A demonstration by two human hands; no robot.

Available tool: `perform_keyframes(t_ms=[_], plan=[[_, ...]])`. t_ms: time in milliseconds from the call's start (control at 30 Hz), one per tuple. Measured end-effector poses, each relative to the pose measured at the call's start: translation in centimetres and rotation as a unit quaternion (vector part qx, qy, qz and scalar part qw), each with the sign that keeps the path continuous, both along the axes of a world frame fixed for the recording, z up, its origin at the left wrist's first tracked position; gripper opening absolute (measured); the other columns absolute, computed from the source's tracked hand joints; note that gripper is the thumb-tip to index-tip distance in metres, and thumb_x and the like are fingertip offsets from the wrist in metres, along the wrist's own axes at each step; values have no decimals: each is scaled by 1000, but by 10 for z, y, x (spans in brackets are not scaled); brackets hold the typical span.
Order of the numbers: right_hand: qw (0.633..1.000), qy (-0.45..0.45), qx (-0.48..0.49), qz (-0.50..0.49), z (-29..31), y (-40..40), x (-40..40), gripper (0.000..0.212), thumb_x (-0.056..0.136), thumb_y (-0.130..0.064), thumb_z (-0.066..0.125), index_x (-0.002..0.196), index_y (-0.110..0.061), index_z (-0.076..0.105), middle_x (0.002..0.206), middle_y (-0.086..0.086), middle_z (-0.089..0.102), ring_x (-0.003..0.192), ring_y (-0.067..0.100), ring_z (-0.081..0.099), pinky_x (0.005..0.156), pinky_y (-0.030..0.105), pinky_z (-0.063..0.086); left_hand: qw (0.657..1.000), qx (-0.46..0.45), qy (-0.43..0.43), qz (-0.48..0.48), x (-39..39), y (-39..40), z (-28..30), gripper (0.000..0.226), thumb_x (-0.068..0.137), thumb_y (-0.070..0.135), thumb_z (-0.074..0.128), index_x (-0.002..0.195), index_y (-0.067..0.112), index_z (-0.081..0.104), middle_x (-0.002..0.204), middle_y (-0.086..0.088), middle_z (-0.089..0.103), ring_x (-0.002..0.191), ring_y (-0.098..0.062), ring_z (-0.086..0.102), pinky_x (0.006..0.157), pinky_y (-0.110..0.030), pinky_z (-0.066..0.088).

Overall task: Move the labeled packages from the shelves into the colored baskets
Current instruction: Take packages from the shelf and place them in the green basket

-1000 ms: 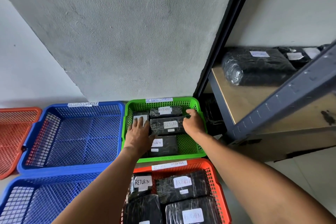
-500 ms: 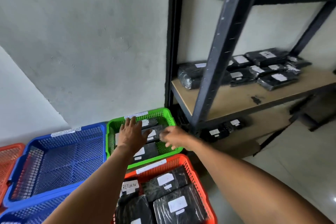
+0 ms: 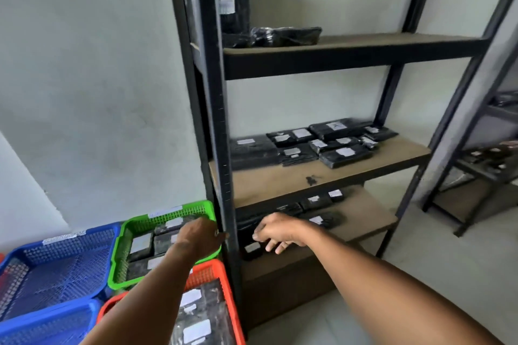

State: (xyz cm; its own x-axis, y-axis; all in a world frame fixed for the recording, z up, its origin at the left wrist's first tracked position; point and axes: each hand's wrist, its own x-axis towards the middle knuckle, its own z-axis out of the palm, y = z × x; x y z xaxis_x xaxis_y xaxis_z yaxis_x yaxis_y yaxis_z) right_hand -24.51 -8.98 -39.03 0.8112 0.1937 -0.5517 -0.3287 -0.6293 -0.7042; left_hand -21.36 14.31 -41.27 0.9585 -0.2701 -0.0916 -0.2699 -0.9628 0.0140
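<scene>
Both hands have left the packages in the green basket (image 3: 165, 216) since the earlier frames. The right hand (image 3: 276, 232) now reaches into the lowest shelf (image 3: 364, 213), and its fingers (image 3: 270, 245) hang loosely curled and hold nothing, just above a small black package (image 3: 252, 249) at the front left corner of that shelf. The white label of this package faces up; its long axis I cannot tell. The left hand (image 3: 197, 238) hovers over the right edge of the green basket, back of the hand up; its fingers are blurred, so I cannot tell how they lie.

More black packages lie flat further back on the lowest shelf. On the middle shelf (image 3: 280, 182) a group of labeled packages (image 3: 314, 143) lies along the back edge, labels up. On the top shelf (image 3: 364, 39) one package (image 3: 234, 5) stands upright at the left end.

Blue baskets (image 3: 56, 266) and an orange basket (image 3: 213, 272) with packages stand on the floor (image 3: 420, 260) beside the green one, against a grey wall (image 3: 98, 78). The rack has a black metal frame (image 3: 215, 92).
</scene>
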Motion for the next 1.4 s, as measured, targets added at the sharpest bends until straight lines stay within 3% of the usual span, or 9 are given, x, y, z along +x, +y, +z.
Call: perform_keyframes(t_ms=[233,400,667,833,1000,1100,1267,1400], plan=[[989,-103,-46,-97,27,-124,-48,16,96,-28,60,107,-18,66,107,0,68,88,15,68,66,28,53,998,-52,-21,-39,-43,-115,33,45,94,60,48,99,20,70,103,-6,73,98,-28,68,77,-32,52],[978,-145,-37,-145,40,-187,-45,10,95,-24,59,99,-22,68,105,-1,69,88,15,71,64,28,53,993,-83,-55,-67,-38,-176,52,39,97,53,47,108,22,68,107,-4,71,98,-28,67,78,-34,52],[962,-190,-70,-185,53,-250,13,11,95,-23,59,95,-22,70,98,4,74,92,19,72,63,28,54,984,-86,-117,-102,37,-232,62,37,99,51,46,112,23,67,117,0,64,104,-25,63,85,-36,53],[958,-196,-83,-192,52,-278,72,15,90,-18,58,84,-21,71,91,10,75,77,20,71,58,29,53,982,-85,-137,-97,101,-254,60,36,100,45,47,116,21,68,122,-1,63,116,-23,57,93,-38,52],[951,-215,-86,-203,54,-296,120,13,89,-13,59,86,-20,70,85,4,73,69,15,65,52,23,49,983,-65,-147,-95,152,-266,58,32,97,38,47,116,21,67,122,-1,63,118,-23,54,94,-39,51],[950,-222,-94,-196,51,-301,146,6,89,-18,67,86,-23,69,76,-5,67,66,9,59,58,20,46,984,-63,-144,-83,171,-270,52,31,94,32,47,113,20,68,120,-1,63,117,-23,54,94,-39,51],[950,-232,-109,-179,46,-308,189,13,89,-28,67,102,-26,70,107,-6,69,99,15,62,82,23,45,987,-54,-137,-62,198,-275,37,31,93,37,52,115,21,68,125,0,60,124,-22,49,102,-38,46],[946,-244,-145,-155,46,-313,218,24,91,-25,63,113,-18,71,115,-3,69,107,19,62,85,24,46,987,-64,-137,-44,212,-285,33,32,91,40,55,115,22,65,119,0,61,120,-23,49,100,-37,45]])
